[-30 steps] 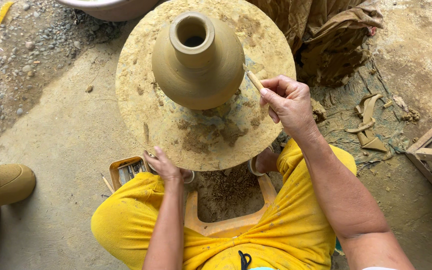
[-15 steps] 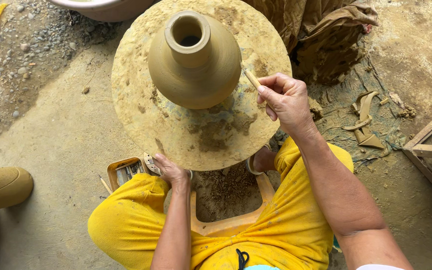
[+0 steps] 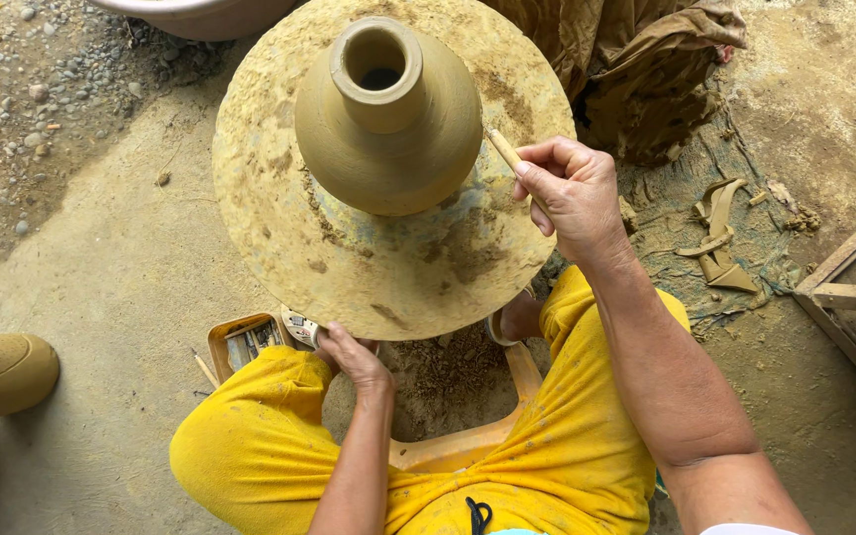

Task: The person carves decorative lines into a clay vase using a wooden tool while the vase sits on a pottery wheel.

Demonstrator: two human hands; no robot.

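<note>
While we kept the vase (image 3: 388,119) centred upright on the wheel (image 3: 388,277), our right hand (image 3: 572,193) pinched a stick (image 3: 503,152) in closed fingers, its tip at the vase's side. Our left hand (image 3: 354,357) gripped the wheel's near rim, fingers curled.

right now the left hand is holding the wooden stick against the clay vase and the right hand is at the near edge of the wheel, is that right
Not quite: the hands are swapped. In the head view the right hand holds the wooden stick against the clay vase, while the left hand is at the near edge of the wheel.
</note>
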